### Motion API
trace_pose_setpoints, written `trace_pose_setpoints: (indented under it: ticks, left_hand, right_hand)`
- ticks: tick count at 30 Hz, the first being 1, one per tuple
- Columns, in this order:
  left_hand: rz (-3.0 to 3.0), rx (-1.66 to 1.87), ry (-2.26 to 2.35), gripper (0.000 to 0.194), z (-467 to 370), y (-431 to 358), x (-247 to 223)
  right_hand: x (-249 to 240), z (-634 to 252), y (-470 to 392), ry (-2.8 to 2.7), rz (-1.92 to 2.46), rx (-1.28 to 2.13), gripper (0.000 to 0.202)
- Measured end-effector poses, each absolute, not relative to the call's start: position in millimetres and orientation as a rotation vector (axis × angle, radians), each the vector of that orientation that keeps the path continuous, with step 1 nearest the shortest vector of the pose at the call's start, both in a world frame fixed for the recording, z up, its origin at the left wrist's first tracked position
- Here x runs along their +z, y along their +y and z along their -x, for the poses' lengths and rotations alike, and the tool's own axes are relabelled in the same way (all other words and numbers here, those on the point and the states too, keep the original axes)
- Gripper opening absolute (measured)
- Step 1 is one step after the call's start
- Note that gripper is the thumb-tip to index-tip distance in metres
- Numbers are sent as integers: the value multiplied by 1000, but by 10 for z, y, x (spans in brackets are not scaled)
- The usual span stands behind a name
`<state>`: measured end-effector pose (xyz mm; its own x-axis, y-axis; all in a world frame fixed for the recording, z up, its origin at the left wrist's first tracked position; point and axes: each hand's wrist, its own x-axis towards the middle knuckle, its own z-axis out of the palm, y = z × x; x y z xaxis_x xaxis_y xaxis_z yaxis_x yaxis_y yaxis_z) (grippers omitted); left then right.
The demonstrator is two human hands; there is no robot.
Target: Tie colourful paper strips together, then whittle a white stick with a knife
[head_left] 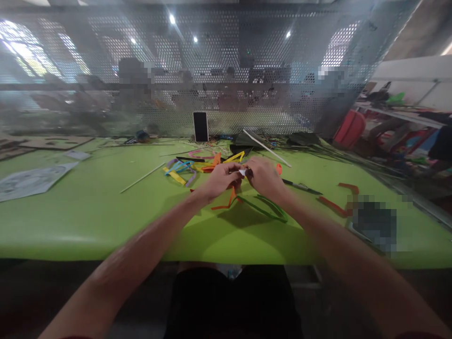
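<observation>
My left hand (223, 178) and my right hand (262, 175) meet above the middle of the green table. A small white piece (242, 172) is pinched between their fingertips. Below them hang or lie an orange strip (231, 200) and a long green strip (270, 207); whether these join the white piece is hidden by my fingers. Left of my hands lies a heap of coloured strips, with a blue strip (181, 165), a yellow strip (175, 176) and an orange strip (216, 161). A dark pen-like tool (303, 187) lies just right of my right hand.
A phone (201, 127) stands upright before the perforated metal screen (219, 61). Printed paper (35, 181) lies at left, a thin stick (141, 178) nearer the middle. Red strips (334, 206) lie at right, beside a blurred dark object (376, 223). A white stick (266, 148) lies behind my hands.
</observation>
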<state>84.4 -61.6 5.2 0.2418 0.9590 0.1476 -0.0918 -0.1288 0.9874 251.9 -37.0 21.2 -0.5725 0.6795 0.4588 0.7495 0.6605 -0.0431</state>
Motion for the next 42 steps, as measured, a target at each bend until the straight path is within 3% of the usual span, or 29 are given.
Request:
trace_pose_setpoints:
  ticks: [7, 14, 27, 42]
  left_hand:
    - [-1437, 1164, 951, 4, -827, -628, 67]
    - [-1421, 1191, 968, 18, -798, -584, 16]
    - [-1373, 1183, 953, 12, -799, -568, 2]
    - [-1400, 1166, 1027, 12, -855, -611, 26]
  right_hand:
    - [201, -2566, -311, -2381, 1068, -153, 18]
    - [161, -2550, -247, -2040, 747, 353, 17]
    - [193, -2546, -311, -2135, 601, 297, 9]
    - [210, -2592, -219, -1923, 822, 272, 12]
